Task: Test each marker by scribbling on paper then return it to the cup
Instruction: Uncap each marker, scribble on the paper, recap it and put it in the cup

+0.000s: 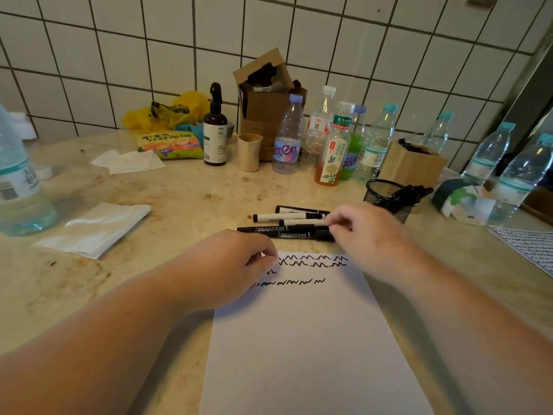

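On the bench [185, 187], a white sheet of paper [302, 339] lies in front of the person, with three rows of black scribbles [314, 261] near its far edge. Left hand [236, 262] rests on the sheet's top left corner, fingers curled loosely and gripping nothing. Just beyond the paper lies a cluster of markers [287, 224]. Right hand [359, 232] reaches over their right ends, and its fingertips seem to pinch a white-barrelled marker [302, 222], though motion blur makes this uncertain. Black mesh cup [389, 197] stands near, to the right, with dark markers in it.
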A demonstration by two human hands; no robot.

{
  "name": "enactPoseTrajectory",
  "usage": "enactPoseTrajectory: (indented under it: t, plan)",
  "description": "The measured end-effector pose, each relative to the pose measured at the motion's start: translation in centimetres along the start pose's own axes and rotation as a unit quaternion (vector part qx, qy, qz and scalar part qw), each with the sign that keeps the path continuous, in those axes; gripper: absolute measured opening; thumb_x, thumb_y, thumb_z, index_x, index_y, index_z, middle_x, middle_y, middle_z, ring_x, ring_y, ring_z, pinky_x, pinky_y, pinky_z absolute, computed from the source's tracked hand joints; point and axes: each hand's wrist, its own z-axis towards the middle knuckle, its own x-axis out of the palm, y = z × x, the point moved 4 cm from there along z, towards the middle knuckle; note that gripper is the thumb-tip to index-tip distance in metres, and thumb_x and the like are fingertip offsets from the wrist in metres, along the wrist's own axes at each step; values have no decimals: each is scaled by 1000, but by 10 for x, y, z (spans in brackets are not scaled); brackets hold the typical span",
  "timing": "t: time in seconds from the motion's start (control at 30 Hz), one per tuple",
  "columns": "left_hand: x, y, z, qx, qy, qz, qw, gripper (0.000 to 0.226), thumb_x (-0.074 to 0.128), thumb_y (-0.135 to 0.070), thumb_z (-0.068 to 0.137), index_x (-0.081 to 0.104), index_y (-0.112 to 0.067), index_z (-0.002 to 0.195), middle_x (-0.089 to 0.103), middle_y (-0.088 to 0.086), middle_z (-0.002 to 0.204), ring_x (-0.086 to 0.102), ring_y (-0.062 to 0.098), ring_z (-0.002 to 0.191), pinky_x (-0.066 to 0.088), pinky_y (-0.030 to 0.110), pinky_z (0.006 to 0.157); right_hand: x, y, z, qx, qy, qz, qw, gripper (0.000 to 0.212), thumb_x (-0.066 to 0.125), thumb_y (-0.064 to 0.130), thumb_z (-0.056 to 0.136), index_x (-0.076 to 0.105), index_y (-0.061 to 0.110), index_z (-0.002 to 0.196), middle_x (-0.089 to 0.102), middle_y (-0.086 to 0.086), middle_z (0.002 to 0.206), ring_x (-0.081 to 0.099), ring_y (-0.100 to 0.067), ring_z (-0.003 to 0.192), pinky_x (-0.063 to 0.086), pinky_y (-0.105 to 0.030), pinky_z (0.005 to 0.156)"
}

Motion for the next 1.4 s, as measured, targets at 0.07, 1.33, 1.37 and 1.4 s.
enactPoseTrajectory:
  t: [0.07, 1.33, 1.37, 1.4]
  plan:
    - [-1, 0, 0, -4, 1, 3, 1000, 15, 48, -44, 97, 63, -42, 97, 66, -17, 70, 57, -4, 60, 39, 17, 56, 15, 3, 9, -5, 29, -24, 999, 21, 57, 21, 99, 68, 26, 116, 59, 6, 116, 57, -13, 99, 43, -27, 83]
    - [-7, -18, -4, 24, 22, -7, 999, 23, 57, -54, 88, 65, -39, 104, 65, -14, 87, 58, 3, 79, 49, 19, 69, 27, -2, -44, 1, 102, 521, 848, 11, 71, 4, 82, 74, 12, 89, 75, -20, 78, 73, -32, 70, 56, -34, 61]
    - [-6, -21, -4, 34, 31, -7, 999, 28, 57, -58, 85, 65, -39, 105, 66, -13, 86, 57, 4, 80, 47, 18, 67, 27, 0, -44, -5, 103, 522, 847, 9, 72, 4, 85, 73, 9, 92, 76, -22, 81, 74, -34, 73, 56, -33, 61]
    - [-5, -23, -5, 45, 38, -5, 998, 36, 54, -62, 80, 65, -39, 105, 66, -12, 85, 57, 4, 81, 46, 18, 68, 26, 2, -45, -10, 106, 526, 844, 9, 71, 7, 85, 72, 7, 94, 76, -23, 83, 75, -35, 75, 57, -32, 61]
